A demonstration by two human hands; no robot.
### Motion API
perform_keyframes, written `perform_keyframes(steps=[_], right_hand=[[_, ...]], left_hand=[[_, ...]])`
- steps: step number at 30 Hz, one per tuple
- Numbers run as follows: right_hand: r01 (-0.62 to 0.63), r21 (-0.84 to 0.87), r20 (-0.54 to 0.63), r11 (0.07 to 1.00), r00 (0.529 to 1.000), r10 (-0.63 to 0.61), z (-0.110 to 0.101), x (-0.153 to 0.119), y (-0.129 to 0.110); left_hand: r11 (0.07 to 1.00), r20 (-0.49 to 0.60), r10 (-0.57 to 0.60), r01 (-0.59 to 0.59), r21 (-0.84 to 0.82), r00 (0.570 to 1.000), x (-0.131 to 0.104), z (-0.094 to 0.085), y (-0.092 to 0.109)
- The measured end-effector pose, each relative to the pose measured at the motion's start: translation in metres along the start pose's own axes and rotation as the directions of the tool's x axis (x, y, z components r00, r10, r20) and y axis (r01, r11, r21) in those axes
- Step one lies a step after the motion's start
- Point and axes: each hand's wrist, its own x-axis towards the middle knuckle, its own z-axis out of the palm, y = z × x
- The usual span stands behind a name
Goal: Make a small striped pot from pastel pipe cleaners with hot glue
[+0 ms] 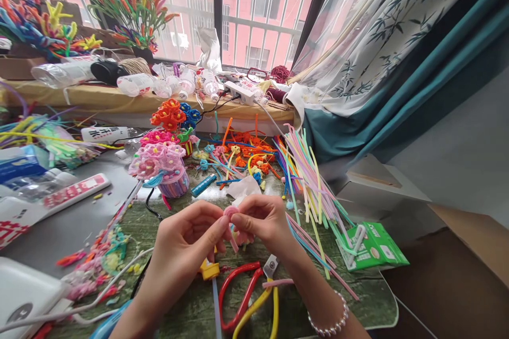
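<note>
Between the fingertips of both hands is a small curled pink pipe-cleaner piece (231,213), with a short pink end hanging below it. My left hand (194,233) pinches its left side with thumb and forefinger. On the right side, my right hand (264,222) pinches the same piece; a beaded bracelet (329,319) circles that wrist. Under the hands lie red-handled scissors (239,296), yellow-handled pliers (274,302) and a glue gun's yellow nozzle (209,269). Part of a small multicoloured object shows behind the fingers, mostly hidden.
A pot of pink pipe-cleaner flowers (174,183) stands at the back left, near a teal lighter (204,185). Loose pastel pipe cleaners (310,180) and a green packet (374,248) lie on the right. White cables (115,280) cross the left. Bottles (135,85) line the sill.
</note>
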Motion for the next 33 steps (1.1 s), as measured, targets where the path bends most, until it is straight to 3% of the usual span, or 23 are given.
perform_keyframes(steps=[5,11,18,24,30,33], right_hand=[[-0.002,-0.008,0.012,1.000,1.000,0.003,0.001,0.001,-0.002],[0.004,-0.002,0.031,1.000,1.000,-0.004,0.000,0.001,-0.001],[0.002,-0.041,0.123,0.999,0.992,0.003,-0.005,0.002,-0.007],[-0.081,-0.101,0.136,0.992,0.986,0.095,-0.004,0.003,-0.011],[-0.129,-0.105,0.137,0.986,0.980,0.143,-0.006,0.004,-0.010],[-0.142,-0.112,0.134,0.984,0.979,0.156,-0.007,0.004,-0.010]], left_hand=[[0.995,0.034,0.089,-0.090,0.053,0.995,0.003,-0.004,-0.008],[0.998,-0.038,0.000,0.002,0.056,0.999,-0.002,0.000,0.003],[0.997,-0.009,-0.044,0.044,0.063,0.999,-0.003,-0.003,0.010],[0.994,0.055,-0.053,0.048,0.098,0.997,-0.001,-0.008,0.006],[0.989,0.154,-0.002,-0.020,0.144,0.988,0.004,-0.014,-0.004],[0.989,0.149,-0.011,-0.011,0.145,0.989,0.003,-0.013,-0.003]])
